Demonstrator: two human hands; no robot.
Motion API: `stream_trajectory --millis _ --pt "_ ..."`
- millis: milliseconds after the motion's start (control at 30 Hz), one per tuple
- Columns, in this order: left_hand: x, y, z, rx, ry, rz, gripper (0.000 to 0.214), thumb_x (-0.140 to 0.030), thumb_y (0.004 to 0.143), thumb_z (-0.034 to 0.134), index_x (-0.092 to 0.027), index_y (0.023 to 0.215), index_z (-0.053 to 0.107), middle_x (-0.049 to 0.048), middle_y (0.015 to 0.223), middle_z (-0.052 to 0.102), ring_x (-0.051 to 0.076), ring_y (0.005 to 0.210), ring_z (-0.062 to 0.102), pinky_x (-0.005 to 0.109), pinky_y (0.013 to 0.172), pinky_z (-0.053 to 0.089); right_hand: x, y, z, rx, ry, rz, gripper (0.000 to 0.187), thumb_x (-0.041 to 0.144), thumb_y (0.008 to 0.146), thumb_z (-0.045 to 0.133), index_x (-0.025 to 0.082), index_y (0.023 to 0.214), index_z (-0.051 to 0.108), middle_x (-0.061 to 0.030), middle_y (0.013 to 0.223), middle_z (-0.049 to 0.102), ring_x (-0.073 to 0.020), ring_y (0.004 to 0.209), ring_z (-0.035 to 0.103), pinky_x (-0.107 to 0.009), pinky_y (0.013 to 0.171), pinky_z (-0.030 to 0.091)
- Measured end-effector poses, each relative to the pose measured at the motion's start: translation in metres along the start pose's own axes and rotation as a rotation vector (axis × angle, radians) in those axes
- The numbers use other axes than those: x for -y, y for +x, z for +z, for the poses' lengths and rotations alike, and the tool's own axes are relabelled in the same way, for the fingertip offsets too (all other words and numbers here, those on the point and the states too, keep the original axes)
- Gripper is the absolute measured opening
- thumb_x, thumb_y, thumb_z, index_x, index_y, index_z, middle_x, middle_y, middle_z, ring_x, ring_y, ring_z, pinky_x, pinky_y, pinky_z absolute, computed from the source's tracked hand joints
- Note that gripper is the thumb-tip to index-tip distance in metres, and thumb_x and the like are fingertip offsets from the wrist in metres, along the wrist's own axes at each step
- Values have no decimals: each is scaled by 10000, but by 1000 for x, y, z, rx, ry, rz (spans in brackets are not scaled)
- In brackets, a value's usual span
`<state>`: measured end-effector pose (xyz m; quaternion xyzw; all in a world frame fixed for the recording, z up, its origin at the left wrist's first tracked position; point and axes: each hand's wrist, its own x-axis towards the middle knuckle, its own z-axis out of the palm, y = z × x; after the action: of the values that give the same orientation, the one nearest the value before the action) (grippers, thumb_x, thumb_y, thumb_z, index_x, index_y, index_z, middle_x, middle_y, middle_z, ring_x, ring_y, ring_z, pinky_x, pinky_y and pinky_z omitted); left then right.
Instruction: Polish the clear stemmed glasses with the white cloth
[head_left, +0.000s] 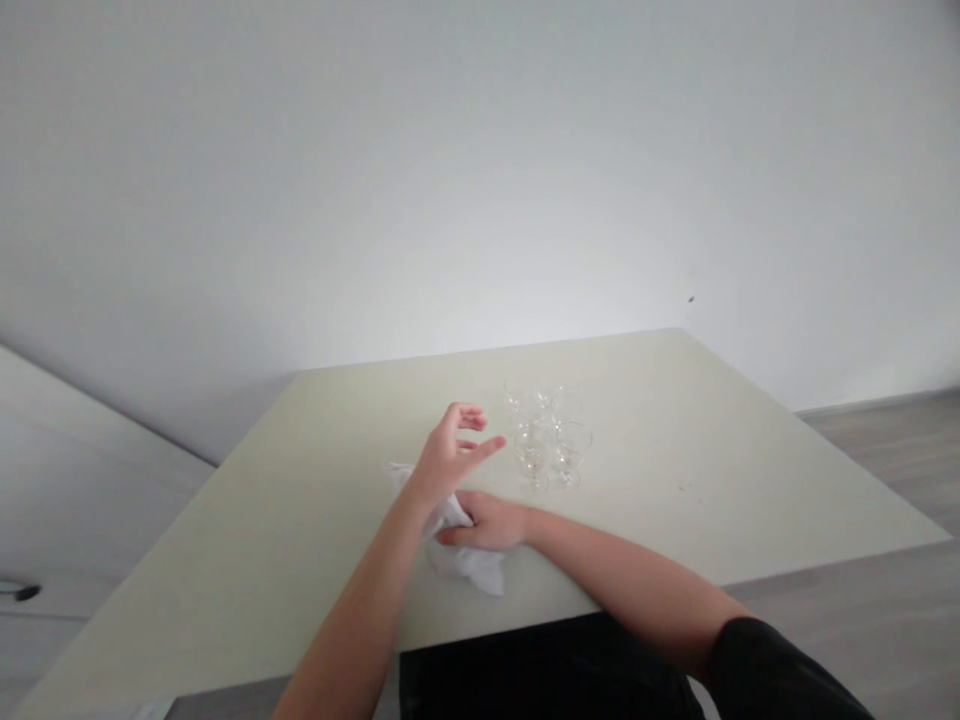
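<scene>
My right hand (pixel 487 521) is closed on a crumpled white cloth (pixel 469 565) near the front of the pale table. Crossing above it, my left hand (pixel 457 445) is raised with thumb and fingers apart and nothing between them. Its fingers point toward a cluster of clear stemmed glasses (pixel 534 450), a short gap away on the right. Several glasses stand close together there, their outlines hard to separate. Part of the cloth is hidden behind my left wrist and under my right hand.
The pale table (pixel 645 420) meets a white wall (pixel 480 180) at the back. Its right corner juts out over a grey wood-look floor (pixel 885 440). At the left stands a white panel with a dark handle (pixel 27 593). Small dark marks (pixel 688 489) lie on the tabletop at right.
</scene>
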<state>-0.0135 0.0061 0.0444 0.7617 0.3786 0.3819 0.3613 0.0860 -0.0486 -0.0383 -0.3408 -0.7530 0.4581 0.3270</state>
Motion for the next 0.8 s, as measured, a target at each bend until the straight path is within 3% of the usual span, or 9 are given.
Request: stream_trajectory --millis 100,133,167,267,367,467,567,667,800 --pt "34 9 -23 -336 84 32 280 -466 828 614 -193 867 563 10 828 608 135 768 582 243 696 471 -8 5 1 -226 107 -36 392 322 942 551 177 1304 507 -73 1207 636 -212 1093 607 -390 1008 481" --pt "45 11 -27 -413 105 17 292 -468 840 578 -194 759 518 -15 715 547 122 677 527 233 645 437 -10 6 1 -290 130 -50 431 350 954 530 188 1349 467 -78 1269 603 -217 1164 573 -405 1062 443" --pt "56 12 -29 -412 118 -1 324 -474 854 540 -199 696 471 -32 640 484 115 609 469 230 600 401 -11 7 2 -332 145 -60 475 382 962 515 202 1392 425 -82 1336 562 -221 1238 529 -415 1113 395" --pt "74 14 -29 -164 201 -44 417 -510 866 469 -201 591 411 -40 550 406 117 558 397 242 554 321 -12 8 3 -382 173 -80 574 472 979 459 233 1480 316 -88 1497 416 -218 1410 365 -416 1213 243" --pt "75 14 -28 75 234 -53 479 -563 846 473 -194 546 419 -33 531 405 121 563 388 249 552 283 -9 7 4 -386 215 -95 579 490 1009 364 234 1517 256 -88 1542 360 -203 1475 259 -421 1245 142" --pt "69 11 -33 195 159 -130 546 -641 835 452 -189 529 440 -30 510 397 122 538 372 254 536 269 -6 7 3 -378 217 -95 531 420 1038 278 219 1528 243 -92 1537 374 -192 1475 266 -434 1244 152" --pt "69 5 -41 318 100 -308 586 -709 775 507 -185 514 481 -22 479 421 126 495 374 264 500 255 -5 7 2 -383 137 -74 573 350 1016 382 220 1544 198 -96 1536 381 -199 1460 298 -448 1233 199" --pt "72 3 -47 370 100 -443 595 -725 724 561 -188 480 483 -16 434 417 131 449 384 271 473 259 -6 7 2 -412 35 -87 720 273 960 497 221 1564 109 -105 1560 344 -203 1469 283 -458 1236 187" --pt "70 7 -50 280 -19 -322 484 -636 727 617 -168 611 572 -19 512 496 127 505 456 247 510 335 -10 5 3 -411 -52 -74 830 258 920 555 230 1574 44 -114 1609 255 -232 1494 240 -493 1229 190"
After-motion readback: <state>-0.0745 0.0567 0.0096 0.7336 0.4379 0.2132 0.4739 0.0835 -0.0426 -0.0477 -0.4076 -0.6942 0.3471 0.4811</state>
